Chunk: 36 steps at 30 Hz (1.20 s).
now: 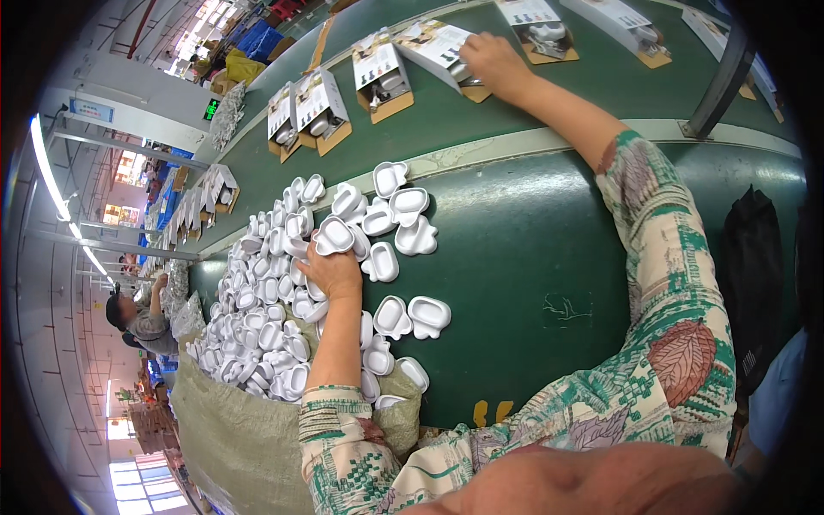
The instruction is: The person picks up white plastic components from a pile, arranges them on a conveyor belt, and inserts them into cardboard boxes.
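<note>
On green belt (532, 257) w/ factory hall behind, left hand (330, 270) grip clutching white shell (334, 234), right hand (493, 60) grip pressing box (438, 47).

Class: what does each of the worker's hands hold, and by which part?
Left hand: a white plastic piece, by its near edge. Right hand: the open box, at its end.

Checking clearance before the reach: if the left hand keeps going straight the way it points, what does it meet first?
Probably the white plastic tray-shaped part just beyond the left hand; its fingers already seem to touch it, though depth is unclear.

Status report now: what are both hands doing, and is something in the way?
Left hand gripping one white plastic shell at the heap. Right hand on open carton on green belt. Nothing blocking.
</note>
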Available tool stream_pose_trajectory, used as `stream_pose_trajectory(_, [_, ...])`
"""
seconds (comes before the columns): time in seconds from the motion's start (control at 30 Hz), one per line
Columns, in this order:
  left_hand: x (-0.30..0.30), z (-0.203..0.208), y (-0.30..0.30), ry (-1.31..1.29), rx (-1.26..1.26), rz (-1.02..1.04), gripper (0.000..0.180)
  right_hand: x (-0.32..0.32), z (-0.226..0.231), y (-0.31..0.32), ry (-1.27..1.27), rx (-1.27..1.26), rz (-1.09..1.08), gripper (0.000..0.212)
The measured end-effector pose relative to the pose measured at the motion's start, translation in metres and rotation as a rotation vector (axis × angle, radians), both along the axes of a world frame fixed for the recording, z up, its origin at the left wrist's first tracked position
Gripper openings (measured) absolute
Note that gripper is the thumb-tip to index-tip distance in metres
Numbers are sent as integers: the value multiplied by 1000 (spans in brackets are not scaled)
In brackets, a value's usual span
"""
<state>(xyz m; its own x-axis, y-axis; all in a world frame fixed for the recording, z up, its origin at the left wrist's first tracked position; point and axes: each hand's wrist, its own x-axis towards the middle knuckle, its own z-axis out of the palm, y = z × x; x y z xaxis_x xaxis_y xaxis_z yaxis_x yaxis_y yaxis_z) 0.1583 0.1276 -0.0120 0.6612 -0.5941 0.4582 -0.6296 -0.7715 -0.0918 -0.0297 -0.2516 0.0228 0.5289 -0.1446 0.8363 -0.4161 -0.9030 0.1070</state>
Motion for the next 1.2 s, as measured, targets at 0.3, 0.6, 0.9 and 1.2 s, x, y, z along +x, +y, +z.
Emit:
stream_pose_trajectory(0.3, [-8,2,-5,50,-9,17,36,43,-13,134,443,33,590,12])
stream_pose_trajectory(0.6, [-2,1,1,23,7,37,35,22,1,54,203,-39,220,8])
stream_pose_trajectory(0.9, [-3,1,-2,35,-8,7,35,21,7,-11,-89,11,-138,6])
stream_pose_trajectory(1.2, [-2,-1,-2,74,-40,24,42,2,-12,161,411,196,907,16])
